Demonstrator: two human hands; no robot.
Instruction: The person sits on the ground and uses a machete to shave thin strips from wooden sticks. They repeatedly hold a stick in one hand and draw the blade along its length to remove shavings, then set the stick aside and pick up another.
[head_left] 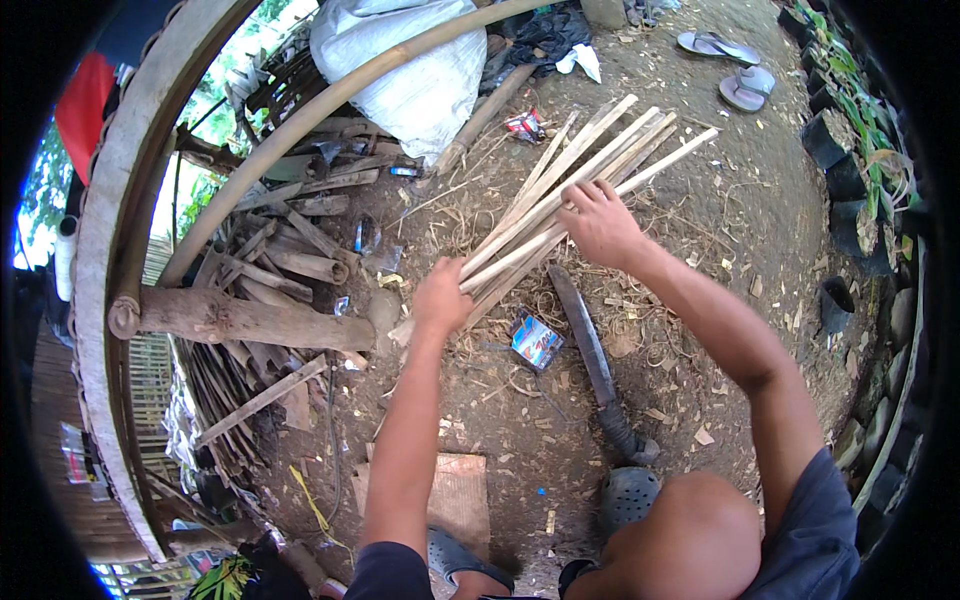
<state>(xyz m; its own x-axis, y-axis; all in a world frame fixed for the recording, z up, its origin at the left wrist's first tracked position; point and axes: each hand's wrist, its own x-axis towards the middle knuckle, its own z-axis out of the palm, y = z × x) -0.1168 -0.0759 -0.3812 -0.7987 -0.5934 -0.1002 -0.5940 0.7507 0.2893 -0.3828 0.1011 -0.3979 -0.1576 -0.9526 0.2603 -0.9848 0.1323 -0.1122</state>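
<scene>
Several pale split-bamboo strips (590, 152) lie in a loose bundle, slanting from the middle of the view up to the right. My left hand (442, 296) is closed round the strips near their lower-left ends. Farther along the bundle, my right hand (604, 226) grips strips from above with bent fingers; its thumb is partly hidden. Just below the bundle a machete (583, 335) with a dark wrapped handle rests on the dirt, its tip close to the strips. Left of its blade sits a small blue printed packet (537, 341).
A log post (255, 318) juts in from the left, beside stacked split wood (300, 250). A white sack (405, 85) stands behind a curved pole. Flip-flops (745, 88) lie far right, near potted seedlings (850, 228). Cardboard (460, 495) lies near my feet; shavings litter the soil.
</scene>
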